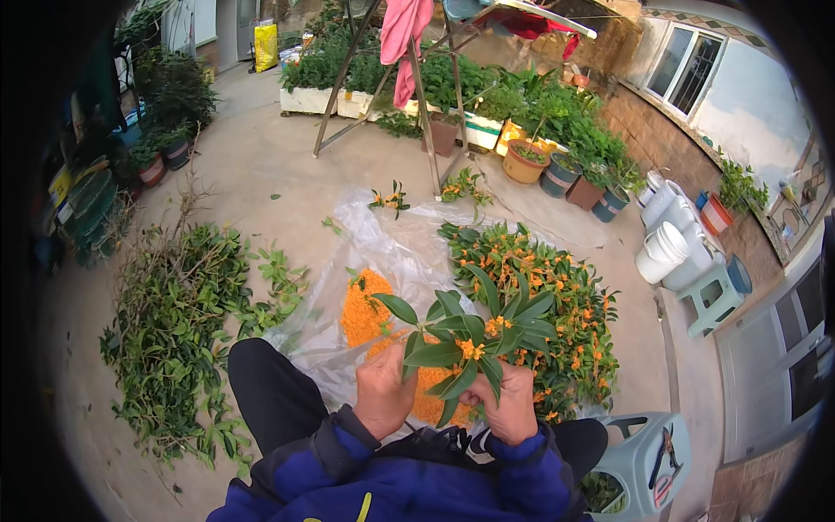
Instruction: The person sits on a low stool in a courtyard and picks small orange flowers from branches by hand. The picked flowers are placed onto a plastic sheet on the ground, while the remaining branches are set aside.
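Observation:
A leafy osmanthus sprig [471, 349] with clusters of small orange flowers is held up between my two hands. My left hand [386, 390] is closed around its left side, the fingertips hidden by leaves. On the other side, the bent fingers of my right hand [507, 399] grip it low down, under the leaves. Below lies a clear plastic sheet [385, 238] on the concrete, bearing a heap of loose orange blossoms [364, 313]. A large pile of flowering osmanthus branches [574, 326] lies at the right of the sheet.
A pile of branches without visible flowers [176, 326] lies at left. Beside my right knee stands a pale plastic stool [642, 457] with pruning shears [664, 457] on it. A metal drying rack [427, 124], potted plants [525, 160] and a white bucket [662, 251] stand beyond.

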`<state>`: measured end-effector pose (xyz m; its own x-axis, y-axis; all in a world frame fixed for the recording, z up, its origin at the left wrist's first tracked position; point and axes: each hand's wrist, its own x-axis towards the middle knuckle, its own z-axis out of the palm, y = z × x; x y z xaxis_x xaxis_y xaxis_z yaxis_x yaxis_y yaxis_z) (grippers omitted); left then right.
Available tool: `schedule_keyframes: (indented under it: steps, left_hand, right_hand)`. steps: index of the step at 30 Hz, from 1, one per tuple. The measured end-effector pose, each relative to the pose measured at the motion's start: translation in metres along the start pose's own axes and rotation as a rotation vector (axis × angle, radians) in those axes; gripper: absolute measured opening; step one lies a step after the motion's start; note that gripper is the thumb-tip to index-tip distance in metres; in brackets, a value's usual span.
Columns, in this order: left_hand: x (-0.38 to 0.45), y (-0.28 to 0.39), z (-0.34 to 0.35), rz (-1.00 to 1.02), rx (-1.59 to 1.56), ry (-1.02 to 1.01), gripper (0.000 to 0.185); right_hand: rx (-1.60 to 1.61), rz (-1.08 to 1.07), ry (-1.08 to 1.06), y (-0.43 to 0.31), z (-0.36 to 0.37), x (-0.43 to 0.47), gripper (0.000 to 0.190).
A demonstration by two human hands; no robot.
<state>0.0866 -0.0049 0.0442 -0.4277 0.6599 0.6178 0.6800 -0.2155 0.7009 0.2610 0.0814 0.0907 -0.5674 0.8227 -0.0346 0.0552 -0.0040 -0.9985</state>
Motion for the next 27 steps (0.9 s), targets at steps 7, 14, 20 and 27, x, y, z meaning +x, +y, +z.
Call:
schedule_keyframes:
  steps: [7,14,20,27]
  left_hand:
    - [0.004,0.010,0.003,0.026,-0.019,0.002,0.029]
    - [-0.007,0.007,0.009,-0.209,-0.104,-0.076,0.024]
    - [-0.018,0.000,0.026,-0.344,-0.274,-0.045,0.018]
    - [-0.030,-0.008,0.042,-0.557,-0.520,-0.130,0.014]
  right_hand:
    - [0.074,-0.058,0.050,0.011,-0.003,-0.002,0.014]
    - [0.205,-0.013,0.096,0.009,0.003,0.000,0.013]
    - [0.284,-0.006,0.128,0.024,0.006,0.006,0.010]
    - [0.349,-0.021,0.100,0.048,0.010,0.012,0.011]
